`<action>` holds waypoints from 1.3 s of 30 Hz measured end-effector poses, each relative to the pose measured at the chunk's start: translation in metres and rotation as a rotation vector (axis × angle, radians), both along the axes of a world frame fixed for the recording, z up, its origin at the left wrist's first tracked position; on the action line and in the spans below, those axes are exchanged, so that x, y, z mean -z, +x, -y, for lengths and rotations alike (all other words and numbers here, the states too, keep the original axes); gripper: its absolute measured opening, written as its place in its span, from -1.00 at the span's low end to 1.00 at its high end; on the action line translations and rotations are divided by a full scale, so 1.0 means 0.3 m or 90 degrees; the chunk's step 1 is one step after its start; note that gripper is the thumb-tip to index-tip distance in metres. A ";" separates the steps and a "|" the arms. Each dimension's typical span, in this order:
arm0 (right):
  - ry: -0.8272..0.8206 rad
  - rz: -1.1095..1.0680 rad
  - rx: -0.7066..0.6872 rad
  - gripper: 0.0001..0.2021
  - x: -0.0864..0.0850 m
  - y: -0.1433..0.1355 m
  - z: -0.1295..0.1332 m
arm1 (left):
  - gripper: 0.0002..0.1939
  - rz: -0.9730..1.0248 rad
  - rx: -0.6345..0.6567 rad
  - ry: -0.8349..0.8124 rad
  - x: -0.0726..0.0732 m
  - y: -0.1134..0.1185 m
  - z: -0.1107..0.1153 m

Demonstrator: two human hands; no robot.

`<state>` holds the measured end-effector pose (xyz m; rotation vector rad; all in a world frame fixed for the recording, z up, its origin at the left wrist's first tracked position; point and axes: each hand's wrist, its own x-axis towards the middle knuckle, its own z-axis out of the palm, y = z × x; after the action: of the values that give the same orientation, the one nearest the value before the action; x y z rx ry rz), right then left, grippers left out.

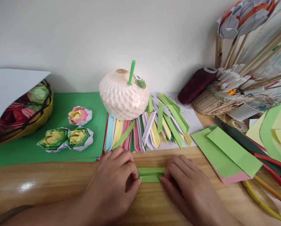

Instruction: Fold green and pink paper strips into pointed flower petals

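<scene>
A light green paper strip lies low on the wooden table, with a lengthwise fold line along its middle. My left hand, a ring on one finger, pinches its left end between thumb and fingers. The right end is pinched by my right hand. Just beyond the hands, folded paper strips in green, white, yellow and pink are heaped on white paper. A white textured round container with a green straw stands behind them.
Three paper flowers rest on green sheets at left, beside a basket. Right are green paper pieces, scissors, a dark thread spool and a woven holder with sticks.
</scene>
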<state>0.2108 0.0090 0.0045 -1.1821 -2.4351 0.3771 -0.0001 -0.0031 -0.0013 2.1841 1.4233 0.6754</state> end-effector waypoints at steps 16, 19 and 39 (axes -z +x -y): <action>0.126 0.028 -0.107 -0.74 -0.026 0.026 0.003 | -0.67 -0.197 0.236 0.379 0.013 -0.009 0.007; 0.190 0.070 -0.180 -0.65 -0.047 0.039 0.017 | -0.63 -0.274 0.261 0.417 0.001 -0.005 0.029; 0.320 0.263 -0.075 -0.50 0.009 0.038 0.118 | -0.64 -0.409 0.196 0.443 -0.034 -0.020 0.113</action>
<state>0.2221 -0.0264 0.0019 -0.9620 -2.7139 -0.4749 -0.0062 -0.0371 0.0087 3.3064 1.1605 0.3957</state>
